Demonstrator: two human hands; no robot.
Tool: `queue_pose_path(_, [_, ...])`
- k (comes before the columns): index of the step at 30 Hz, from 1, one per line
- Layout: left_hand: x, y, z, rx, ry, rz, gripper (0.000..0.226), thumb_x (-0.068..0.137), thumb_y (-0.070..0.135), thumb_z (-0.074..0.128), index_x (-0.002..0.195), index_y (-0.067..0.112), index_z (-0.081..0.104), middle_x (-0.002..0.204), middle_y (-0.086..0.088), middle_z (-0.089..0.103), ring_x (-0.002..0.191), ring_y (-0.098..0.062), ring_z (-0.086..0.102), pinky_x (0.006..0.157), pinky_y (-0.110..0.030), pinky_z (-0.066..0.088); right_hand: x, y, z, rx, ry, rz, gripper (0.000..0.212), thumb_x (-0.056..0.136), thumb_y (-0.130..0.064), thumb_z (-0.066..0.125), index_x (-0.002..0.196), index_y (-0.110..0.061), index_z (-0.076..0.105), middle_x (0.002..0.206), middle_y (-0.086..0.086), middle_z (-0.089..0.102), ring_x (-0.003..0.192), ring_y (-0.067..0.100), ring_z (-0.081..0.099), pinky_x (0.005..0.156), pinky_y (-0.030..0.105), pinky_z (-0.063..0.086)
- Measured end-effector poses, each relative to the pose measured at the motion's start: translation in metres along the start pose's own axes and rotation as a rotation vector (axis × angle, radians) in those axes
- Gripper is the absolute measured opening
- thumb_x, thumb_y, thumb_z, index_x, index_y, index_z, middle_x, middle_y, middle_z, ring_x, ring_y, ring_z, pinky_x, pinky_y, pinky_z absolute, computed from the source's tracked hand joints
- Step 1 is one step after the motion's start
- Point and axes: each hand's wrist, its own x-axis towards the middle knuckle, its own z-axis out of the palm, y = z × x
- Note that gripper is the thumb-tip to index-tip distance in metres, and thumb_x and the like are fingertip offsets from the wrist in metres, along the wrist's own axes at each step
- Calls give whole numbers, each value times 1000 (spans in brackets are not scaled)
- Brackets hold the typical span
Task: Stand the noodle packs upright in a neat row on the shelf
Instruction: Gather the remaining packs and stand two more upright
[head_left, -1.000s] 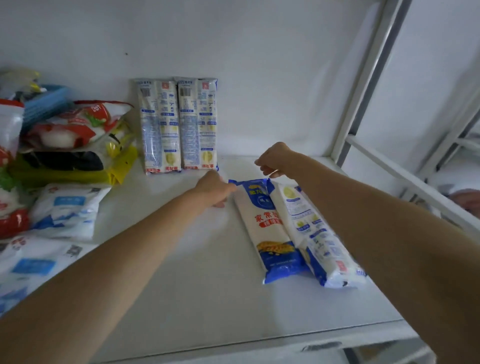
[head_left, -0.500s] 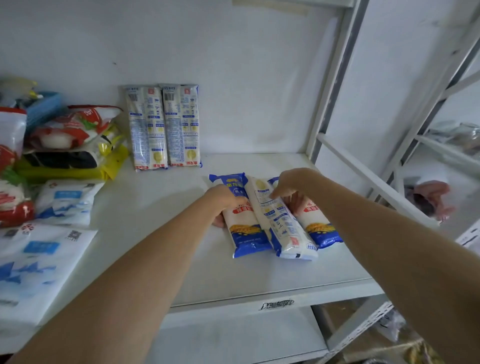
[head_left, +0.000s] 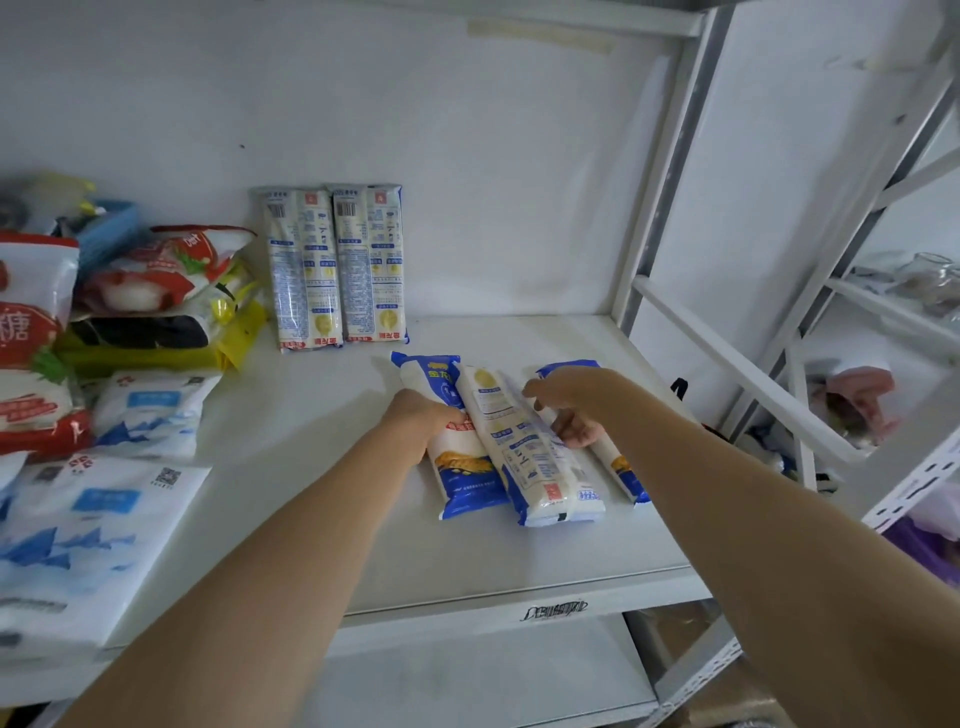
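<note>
Two noodle packs (head_left: 332, 267) already stand upright against the back wall, upper centre of the frame, side by side and touching. Three more lie flat on the shelf (head_left: 291, 447) at centre: left blue pack (head_left: 457, 478), middle pack (head_left: 524, 457) lying partly over it, right pack (head_left: 623, 467) mostly hidden under the right forearm.

Left hand (head_left: 423, 423) is curled around the left edge of the left blue pack, about mid-length, looks like a grasp. Right hand (head_left: 566, 402) is arched over the middle and right packs, fingers reaching down between them; can't tell if it's closed on either one yet.

Handling, my read: long narrow film bags of dry noodles. Light to moderate, stiff along the length, but contents snap if bent or dropped. Film is glossy, so likely slippery. Best hold is around the body near mid-length, thumb opposite the fingers, not by the sealed end flap. Tip up on the short end and lean on the wall next to the standing pair. Narrow base, so it will probably topple unless butted against its neighbour.

Bags (head_left: 104, 332) piled at left of frame are well clear.
</note>
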Motion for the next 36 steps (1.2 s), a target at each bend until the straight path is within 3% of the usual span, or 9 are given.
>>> queue_pose_path(2, [9, -1, 1, 18, 8, 36, 33, 80, 18, 74, 106, 11, 55, 106, -12, 68, 91, -29, 67, 81, -39, 56, 2, 0, -1, 120, -84, 54, 47, 89, -36, 62, 123, -5, 51, 94, 16, 61, 78, 24, 63, 70, 28, 53])
queue_pose_path(4, [10, -8, 1, 13, 11, 69, 41, 80, 20, 73, 116, 12, 55, 111, -11, 70, 88, -28, 68, 79, -39, 57, 3, 9, 6, 210, -172, 90, 50, 80, -31, 77, 115, -4, 55, 104, 14, 64, 97, 24, 64, 87, 26, 51])
queue_pose_path(7, [13, -6, -3, -62, -18, 72, 50, 79, 16, 73, 123, 12, 50, 115, -13, 67, 88, -29, 68, 73, -39, 57, 3, 13, 13, 290, -268, 95, 60, 68, -23, 86, 121, -10, 60, 124, 8, 68, 116, 24, 63, 106, 34, 45])
queue_pose_path(15, [22, 6, -18, -292, -80, 115, 58, 74, 3, 78, 124, 14, 50, 116, -11, 68, 94, -31, 70, 78, -48, 59, 4, -1, 12, 464, -326, -147, 59, 74, -13, 80, 128, -6, 58, 122, 13, 70, 109, 31, 67, 98, 51, 51])
queue_pose_path(18, [25, 13, -19, -334, -53, 179, 55, 74, 2, 78, 120, 13, 49, 108, -8, 66, 83, -26, 68, 71, -42, 58, 5, -5, 7, 518, -257, -265, 44, 83, -12, 74, 124, -5, 60, 119, 14, 70, 105, 31, 67, 88, 48, 55])
queue_pose_path(22, [30, 7, -20, -307, -10, 169, 40, 76, 8, 77, 107, 15, 53, 105, -9, 69, 87, -27, 69, 84, -46, 57, 13, 7, 6, 644, -75, -373, 43, 80, -10, 76, 121, -7, 62, 113, 14, 73, 99, 32, 72, 80, 46, 59])
queue_pose_path(27, [39, 11, -21, -316, -28, 247, 40, 79, 11, 74, 117, 13, 61, 99, -6, 73, 84, -24, 71, 77, -40, 58, 25, 8, 3, 794, 79, -453, 42, 82, -13, 76, 121, -9, 62, 110, 11, 72, 85, 25, 70, 70, 36, 57])
queue_pose_path(31, [70, 28, -16, -339, -67, 339, 36, 83, 11, 70, 116, 18, 60, 96, -2, 73, 82, -19, 70, 72, -35, 57, 55, -9, -2, 850, 95, -531, 35, 85, -16, 73, 118, -12, 62, 98, 6, 74, 84, 25, 72, 76, 44, 59])
queue_pose_path(36, [102, 39, -12, -337, -91, 382, 39, 84, 12, 69, 120, 20, 58, 109, -5, 72, 94, -24, 71, 78, -40, 58, 85, -29, -7, 801, 95, -643, 35, 85, -19, 72, 118, -14, 62, 107, 9, 75, 96, 31, 72, 89, 53, 56])
